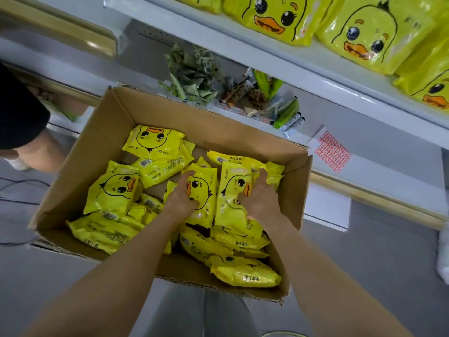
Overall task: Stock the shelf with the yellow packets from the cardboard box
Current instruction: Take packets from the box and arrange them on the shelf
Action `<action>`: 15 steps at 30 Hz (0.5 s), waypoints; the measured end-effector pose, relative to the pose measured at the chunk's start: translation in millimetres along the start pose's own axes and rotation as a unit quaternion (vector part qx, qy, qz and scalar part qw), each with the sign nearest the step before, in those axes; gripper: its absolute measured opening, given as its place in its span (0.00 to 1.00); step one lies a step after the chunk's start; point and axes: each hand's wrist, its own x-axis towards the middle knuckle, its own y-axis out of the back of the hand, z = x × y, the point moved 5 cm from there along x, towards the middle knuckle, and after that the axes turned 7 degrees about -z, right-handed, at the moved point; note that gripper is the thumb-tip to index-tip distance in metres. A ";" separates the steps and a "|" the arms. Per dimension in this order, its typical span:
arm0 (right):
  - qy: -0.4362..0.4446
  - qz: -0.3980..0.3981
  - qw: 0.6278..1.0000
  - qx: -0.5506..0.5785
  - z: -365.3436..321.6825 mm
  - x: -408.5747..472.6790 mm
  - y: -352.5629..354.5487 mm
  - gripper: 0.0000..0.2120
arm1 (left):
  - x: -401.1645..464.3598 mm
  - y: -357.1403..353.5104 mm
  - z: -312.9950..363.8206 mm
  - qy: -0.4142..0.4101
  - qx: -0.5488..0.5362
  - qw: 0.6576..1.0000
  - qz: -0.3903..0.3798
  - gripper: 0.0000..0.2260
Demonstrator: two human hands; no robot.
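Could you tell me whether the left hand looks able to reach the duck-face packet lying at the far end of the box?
Probably yes: the left hand is already inside the open cardboard box, and nothing covers the far packet.

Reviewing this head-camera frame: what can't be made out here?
- Right hand fingertips: tucked behind a packet.
- Box floor: covered by packets.
- Shelf packets: cut off by top and right edges.
- Small goods on lower shelf: too small and blurred to identify.
- Left hand: grip unclear.
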 end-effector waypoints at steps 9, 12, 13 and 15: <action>0.214 -0.081 0.893 -0.389 -45.3 19.8 -11.8 0.40 | -3.1 4.8 -1.3 -0.057 0.011 0.998 -0.031 0.27; 0.223 -0.073 0.882 -0.409 -52.0 20.9 -8.7 0.43 | -5.3 5.1 -3.2 -0.062 0.004 0.997 -0.039 0.28; 0.214 -0.091 0.887 -0.399 -49.7 21.0 -9.1 0.45 | -6.0 4.9 -3.2 -0.062 0.010 0.997 -0.039 0.28; 0.194 -0.145 0.903 -0.355 -41.9 19.5 -8.7 0.48 | -7.8 5.2 -1.6 -0.060 0.020 0.997 -0.036 0.27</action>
